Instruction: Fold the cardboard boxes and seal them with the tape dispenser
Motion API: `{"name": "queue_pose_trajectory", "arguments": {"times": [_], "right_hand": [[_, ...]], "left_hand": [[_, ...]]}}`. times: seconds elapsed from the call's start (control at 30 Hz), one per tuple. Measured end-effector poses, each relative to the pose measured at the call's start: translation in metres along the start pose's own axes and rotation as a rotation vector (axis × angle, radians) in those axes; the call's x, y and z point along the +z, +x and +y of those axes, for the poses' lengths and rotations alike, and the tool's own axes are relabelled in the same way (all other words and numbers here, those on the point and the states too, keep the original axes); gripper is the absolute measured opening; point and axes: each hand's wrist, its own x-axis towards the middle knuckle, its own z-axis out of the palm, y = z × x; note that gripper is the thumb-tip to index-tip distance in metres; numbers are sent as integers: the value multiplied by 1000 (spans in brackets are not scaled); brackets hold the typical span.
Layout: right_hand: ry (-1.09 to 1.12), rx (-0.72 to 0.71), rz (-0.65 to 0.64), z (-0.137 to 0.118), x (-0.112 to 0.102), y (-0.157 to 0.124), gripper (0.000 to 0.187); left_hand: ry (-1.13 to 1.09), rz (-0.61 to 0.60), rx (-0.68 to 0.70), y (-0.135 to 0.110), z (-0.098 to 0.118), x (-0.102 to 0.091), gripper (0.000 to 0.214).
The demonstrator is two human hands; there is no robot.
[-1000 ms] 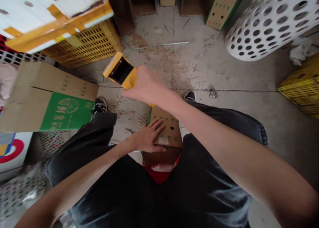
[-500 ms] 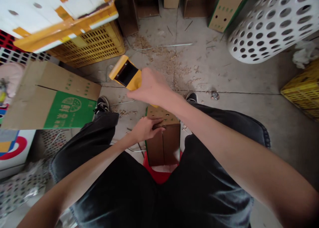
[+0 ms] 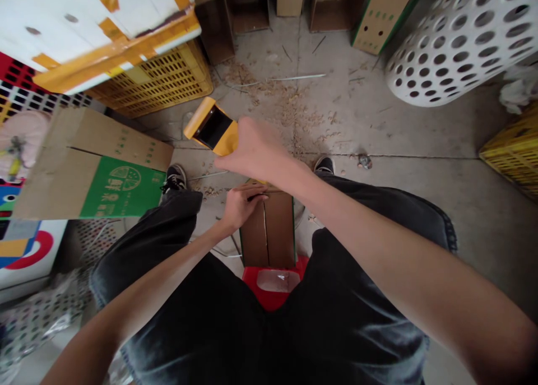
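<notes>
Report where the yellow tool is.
In the head view, left of centre, the yellow tool is in the right hand, pictured below the upper-left yellow crate.

The floor (image 3: 403,133) is grey and hard-surfaced, crossed by joint lines. Small brown chips (image 3: 290,107) are scattered over its middle. A thin white strip (image 3: 300,78) lies near them, with dark slivers (image 3: 319,44) just beyond. A small grey lump (image 3: 364,161) lies near the right shoe (image 3: 325,163). Cardboard boxes (image 3: 249,16) line the far side.
</notes>
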Motion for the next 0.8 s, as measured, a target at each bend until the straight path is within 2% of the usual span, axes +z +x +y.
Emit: {"name": "queue_pose_trajectory", "arguments": {"times": [0.27, 0.4, 0.6, 0.73, 0.8], "right_hand": [[-22, 37, -15, 1, 0, 0, 49], [-33, 26, 11, 1, 1, 0, 51], [-7, 29, -16, -2, -1, -1, 49], [-1, 32, -33, -1, -4, -1, 44], [2, 21, -44, 1, -6, 0, 43]], "left_hand": [[-42, -136, 83, 2, 4, -3, 9], [-42, -148, 91, 1, 4, -3, 14], [12, -141, 115, 0, 3, -1, 20], [150, -210, 158, 0, 6, 1, 31], [251, -272, 209, -2, 9, 2, 48]]}}
